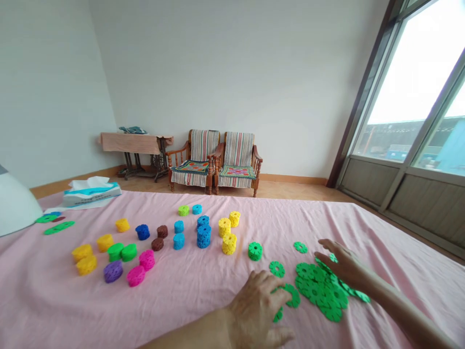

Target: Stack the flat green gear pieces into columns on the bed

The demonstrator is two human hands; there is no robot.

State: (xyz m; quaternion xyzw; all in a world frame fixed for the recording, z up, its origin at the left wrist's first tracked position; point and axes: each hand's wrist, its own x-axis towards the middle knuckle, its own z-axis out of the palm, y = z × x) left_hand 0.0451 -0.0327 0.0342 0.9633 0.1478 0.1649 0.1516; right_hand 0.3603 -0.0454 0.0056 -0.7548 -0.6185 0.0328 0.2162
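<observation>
Green notched plastic discs lie in a loose, overlapping pile (321, 288) at the right front of the pink cloth. My right hand (343, 264) is over the far right side of the pile, its fingers stretched out and apart. Left of the pile, my left hand (258, 303) has its fingers spread and bent, with a few green discs (292, 295) partly hidden beneath them. Two single green discs lie apart, one (276, 269) just beyond my left hand and another (300, 247) farther back. A short stack of green discs (255, 251) stands beyond my left hand.
Disc stacks in yellow (228, 244), blue (204, 236), brown (157, 244), pink (136, 276) and purple (113, 271) stand on the cloth's left and middle. A tissue pack (92, 194) lies at the back left, near a white object (16, 206). Two chairs (238, 162) stand beyond.
</observation>
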